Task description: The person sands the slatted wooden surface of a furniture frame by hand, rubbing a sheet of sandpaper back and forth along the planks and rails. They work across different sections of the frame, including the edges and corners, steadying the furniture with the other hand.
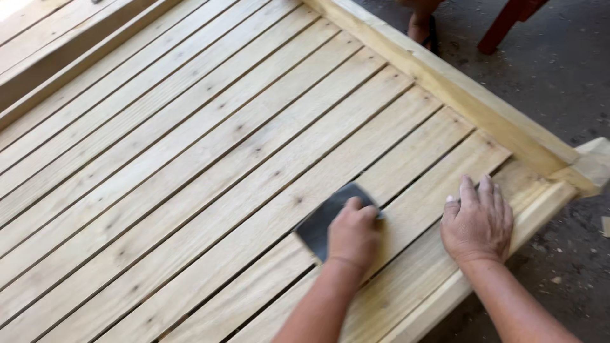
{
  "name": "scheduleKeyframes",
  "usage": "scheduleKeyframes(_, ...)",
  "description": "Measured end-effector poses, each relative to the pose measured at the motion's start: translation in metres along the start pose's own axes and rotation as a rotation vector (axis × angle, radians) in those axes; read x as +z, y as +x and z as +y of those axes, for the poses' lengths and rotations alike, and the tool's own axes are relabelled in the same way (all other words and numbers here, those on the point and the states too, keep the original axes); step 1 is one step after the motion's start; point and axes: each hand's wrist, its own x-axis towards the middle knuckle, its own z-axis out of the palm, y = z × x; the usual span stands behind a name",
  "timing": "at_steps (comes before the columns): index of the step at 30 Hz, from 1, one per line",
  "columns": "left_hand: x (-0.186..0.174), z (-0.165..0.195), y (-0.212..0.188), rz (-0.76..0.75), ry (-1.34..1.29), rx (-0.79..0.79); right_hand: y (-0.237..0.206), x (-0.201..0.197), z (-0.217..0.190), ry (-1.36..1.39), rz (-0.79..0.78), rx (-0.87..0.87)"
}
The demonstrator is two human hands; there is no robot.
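The left hand (353, 234) presses a dark sheet of sandpaper (325, 219) flat on a slat (254, 209), its fingers curled together over the sheet's near corner. Just to its right, the right hand (478, 222) lies palm down on the outer slats near the frame's edge, fingers straight and close together (nothing held). Beyond them the pale wooden frame (445, 82) runs away along the slats. Farther off, on the grey floor (559, 63), stand a foot (420, 25) and a red leg (502, 25).
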Motion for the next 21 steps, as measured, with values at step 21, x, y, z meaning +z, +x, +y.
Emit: scheduleKeyframes(21, -0.165, -0.121, -0.174, 0.005, 0.003, -0.067, -0.25, 0.011, -0.239, 0.123, -0.092, -0.002)
